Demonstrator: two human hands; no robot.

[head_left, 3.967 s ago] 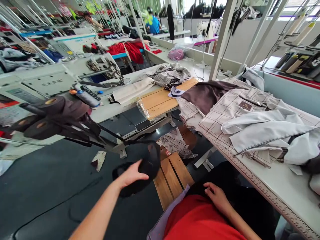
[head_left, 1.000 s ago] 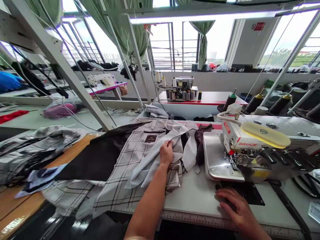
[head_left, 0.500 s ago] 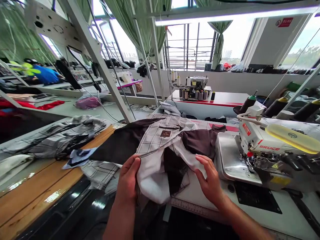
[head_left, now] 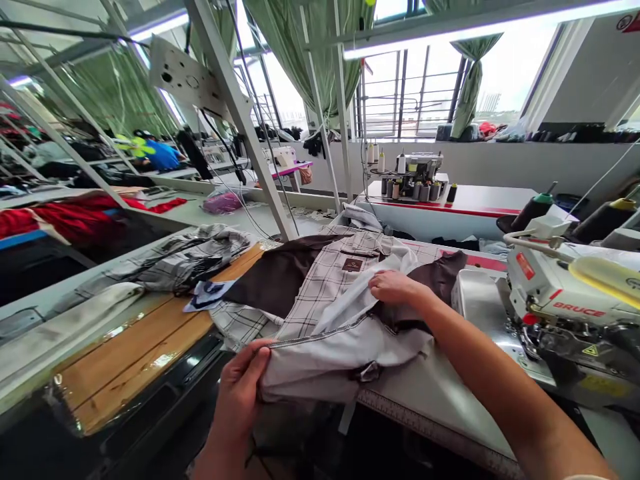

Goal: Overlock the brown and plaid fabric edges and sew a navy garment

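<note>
My left hand grips the stitched edge of a pale grey garment panel at the table's front. My right hand holds a fold of the same fabric farther in, with the forearm reaching across from the lower right. Under the panel lies a checked jacket with a small brown label. Dark brown lining spreads from it to the left and reappears near my right hand. Part of the checked cloth is hidden by the panel.
A BRUCE overlock sewing machine with a steel bed stands just right of the cloth. A ruler strip runs along the table's front edge. Crumpled checked fabric lies on a wooden board at left. A co-worker in blue sits far back.
My right hand has moved up and left, from the panel's lower right to a fold farther in. The panel now lies flatter and more stretched, and my head has turned slightly left.
</note>
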